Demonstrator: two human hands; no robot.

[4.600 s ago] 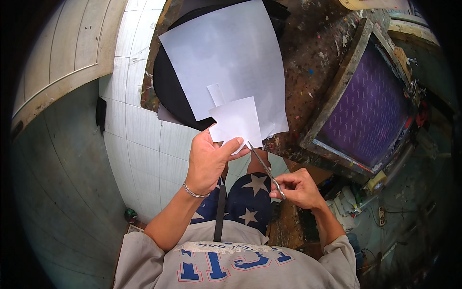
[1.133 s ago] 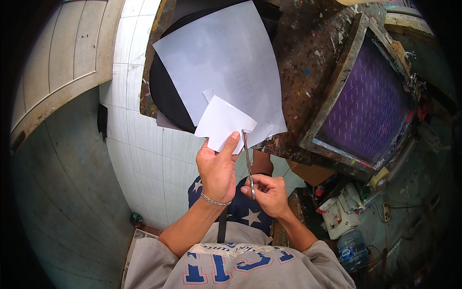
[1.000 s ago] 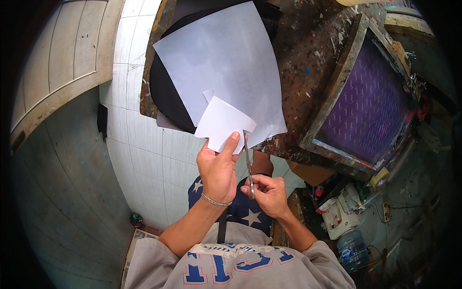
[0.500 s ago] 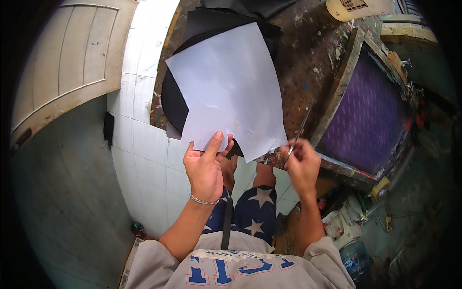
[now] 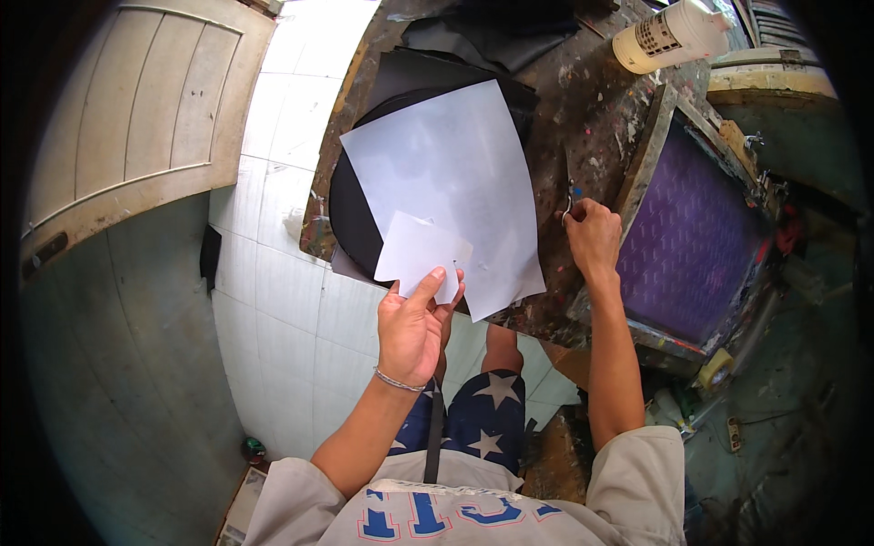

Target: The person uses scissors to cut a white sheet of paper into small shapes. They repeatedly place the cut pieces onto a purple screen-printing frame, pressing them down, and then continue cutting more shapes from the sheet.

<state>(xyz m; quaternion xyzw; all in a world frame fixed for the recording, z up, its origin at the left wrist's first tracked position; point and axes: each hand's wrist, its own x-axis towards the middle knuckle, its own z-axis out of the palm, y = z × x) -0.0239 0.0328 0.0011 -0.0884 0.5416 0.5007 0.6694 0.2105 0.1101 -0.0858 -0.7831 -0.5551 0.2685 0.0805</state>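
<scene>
Between the thumb and fingers of my left hand (image 5: 417,332) is a small white piece of sheet (image 5: 421,247), held over the near left part of a big pale sheet (image 5: 455,173). The big sheet lies on a pile of black sheets (image 5: 357,214), its near edge reaching to about the table's edge. My right hand (image 5: 594,235) is closed around the handle of a pair of scissors (image 5: 569,202), low over the table to the right of the big sheet. The blades point away from me; whether they touch the table I cannot tell.
To the right, a wooden-framed screen with purple mesh (image 5: 696,237) leans over the stained table (image 5: 574,109). A whitish plastic bottle (image 5: 669,36) lies at the far right. More black material (image 5: 492,36) lies at the back. A tape roll (image 5: 717,369) sits below the screen.
My right hand has carried the scissors away from the big sheet's near right corner, forward over the table. The small white piece stays in my left hand. The whole view has shifted slightly.
</scene>
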